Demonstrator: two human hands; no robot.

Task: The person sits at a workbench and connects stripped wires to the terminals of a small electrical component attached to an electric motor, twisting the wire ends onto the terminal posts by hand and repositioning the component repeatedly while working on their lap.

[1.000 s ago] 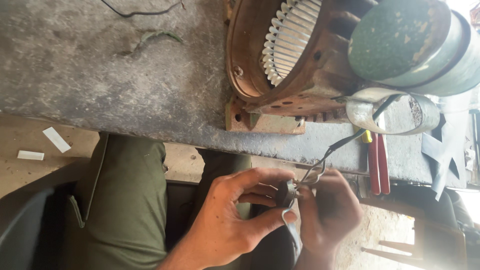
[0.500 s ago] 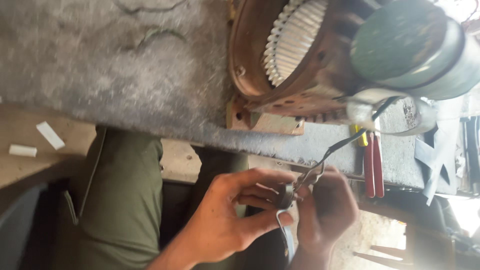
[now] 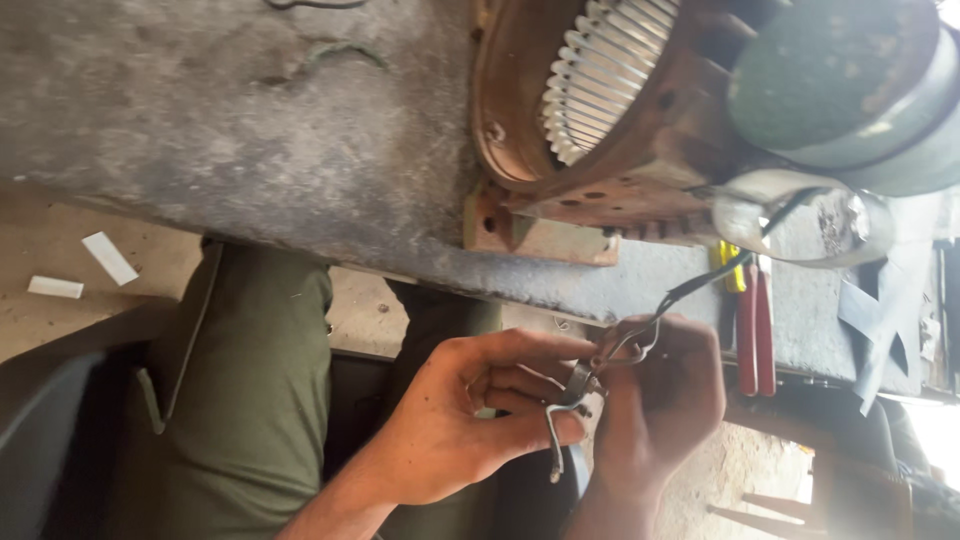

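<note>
Pinched between the thumb and curled fingers of the left hand [image 3: 470,430] is a small bent grey metal clip with a hooked lower end [image 3: 562,420], held just below the edge of the rough grey concrete bench [image 3: 250,130]. The right hand [image 3: 660,400] is closed around the thin dark insulated wires [image 3: 640,335] where they meet the clip — both hands touch at that spot, fingers tight and narrow. From there the wires climb over the bench edge toward the rusty round motor housing with pale fins [image 3: 600,90] and the shiny metal cup [image 3: 800,215] beside it. The clip looks light, stiff and springy, likely slick at its thin legs, so a hold on its bent middle seems surest; the wires look soft and pliant, best gripped close to the joint rather than pulled along their length. Red-handled pliers [image 3: 755,325] lie on the bench near the right hand.
</note>
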